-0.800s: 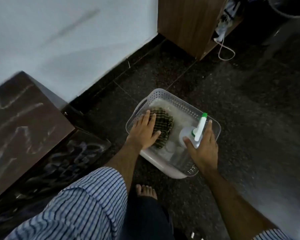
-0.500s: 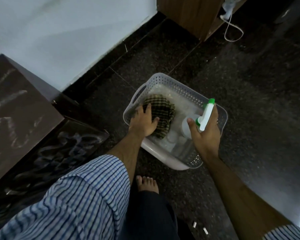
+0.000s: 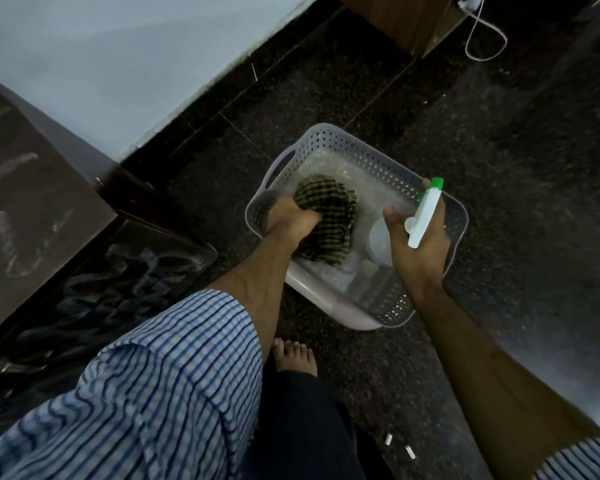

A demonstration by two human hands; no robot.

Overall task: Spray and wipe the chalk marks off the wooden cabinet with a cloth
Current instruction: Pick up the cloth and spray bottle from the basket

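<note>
**Both hands in the basket: cloth in left, sprayer in right**

Perforated plastic basket (image 3: 378,157) sits on dark speckled floor (image 3: 499,168), just ahead of a bare foot (image 3: 295,356).

Left hand (image 3: 288,220) is down inside the basket, fingers curled shut around a bunched-up dark checked cloth (image 3: 329,216); most of the cloth spills out to the right of the fist, lying w/ its lower edge against the basket's near wall. Can't tell if cloth is off the basket bottom.

Right hand (image 3: 416,244) is wrapped around a spray bottle (image 3: 423,216) at the neck: thumb on the left side, fingers round the back, white trigger head w/ green nozzle tip sticking up past the knuckles. Clear bottle body shows below/left of the thumb, inside the basket on its right side. Can't tell if it's resting on the bottom.

Wooden cabinet (image 3: 32,188) stands at far left, well apart from the basket, top surface dark brown w/ white chalk marks (image 3: 9,169) scrawled across; more scribbles on its front face lower down.

Two small white chalk bits (image 3: 399,445) lie on floor near bottom, betw. the arms. White cable (image 3: 482,39) loops on floor top right, beside another wood unit (image 3: 406,19). Striped shirt sleeves (image 3: 153,393) on both arms.
</note>
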